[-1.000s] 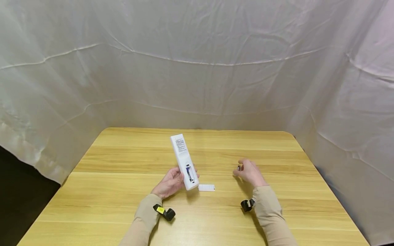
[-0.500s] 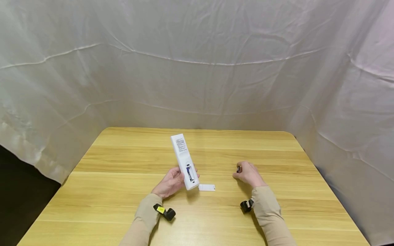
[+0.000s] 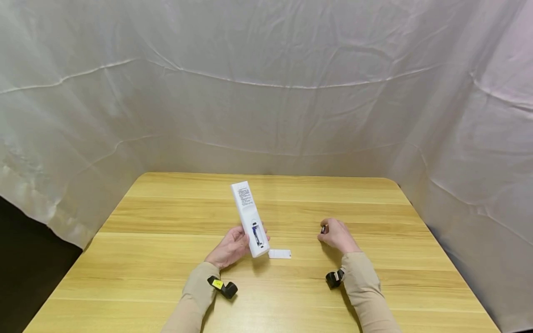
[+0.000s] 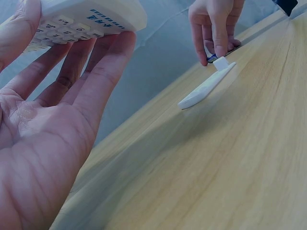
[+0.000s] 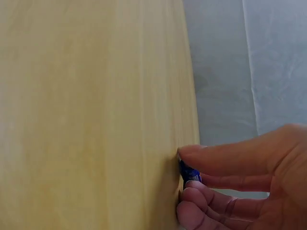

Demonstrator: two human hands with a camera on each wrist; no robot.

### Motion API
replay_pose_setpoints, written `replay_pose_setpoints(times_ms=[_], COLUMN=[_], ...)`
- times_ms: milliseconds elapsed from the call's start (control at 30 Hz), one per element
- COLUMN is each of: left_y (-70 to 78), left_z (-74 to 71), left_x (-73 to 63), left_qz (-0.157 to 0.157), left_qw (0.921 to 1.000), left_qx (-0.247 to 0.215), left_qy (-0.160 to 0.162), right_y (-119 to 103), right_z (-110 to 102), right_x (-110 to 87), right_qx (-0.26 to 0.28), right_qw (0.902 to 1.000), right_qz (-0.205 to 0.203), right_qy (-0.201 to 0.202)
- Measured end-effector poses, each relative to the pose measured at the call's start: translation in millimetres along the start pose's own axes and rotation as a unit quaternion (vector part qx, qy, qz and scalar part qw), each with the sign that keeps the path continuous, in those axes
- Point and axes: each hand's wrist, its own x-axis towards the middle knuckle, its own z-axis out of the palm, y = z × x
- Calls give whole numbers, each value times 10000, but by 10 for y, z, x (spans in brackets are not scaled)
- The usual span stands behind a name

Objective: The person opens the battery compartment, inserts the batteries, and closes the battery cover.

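My left hand point(image 3: 229, 248) grips a white remote control point(image 3: 246, 203), its back turned up towards the head camera. The remote's battery compartment is uncovered, and one blue battery point(image 3: 256, 235) lies along its left side. In the left wrist view the keypad side shows above the curled fingers. Off to the right, my right hand point(image 3: 339, 236) pinches another blue battery point(image 5: 191, 173) between thumb and fingers, down at the tabletop. Part of that battery is hidden by the fingertips. Between the hands, the white battery cover point(image 3: 280, 254) lies on the table.
A wood-grain table point(image 3: 166, 203) spreads under both hands. Grey-white fabric point(image 3: 266, 115) hangs behind it and along its sides. Each sleeve carries a black wrist camera, one at the left wrist point(image 3: 228, 290) and one at the right wrist point(image 3: 333, 279).
The right hand's fingers have shifted slightly round the battery, which has turned a little in the pinch. The left hand, the remote control and the battery cover have stayed in place.
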Motion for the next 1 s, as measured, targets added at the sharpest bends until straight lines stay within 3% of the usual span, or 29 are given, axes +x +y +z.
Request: replay_pose_setpoints(times_ms=[300, 700, 1000], left_y=[-21, 17, 19], left_z=[-14, 13, 17], left_x=[7, -5, -5], left_qz=[127, -40, -34], left_qw=[9998, 10000, 10000], left_qx=[138, 48, -25], left_qy=[-53, 40, -14], right_y=[-12, 25, 83], right_z=[25, 44, 27], right_x=[-5, 17, 15], right_qx=[68, 243, 867], right_qw=[9994, 9980, 9947], right_qz=[341, 575, 526], right_qy=[-37, -99, -150])
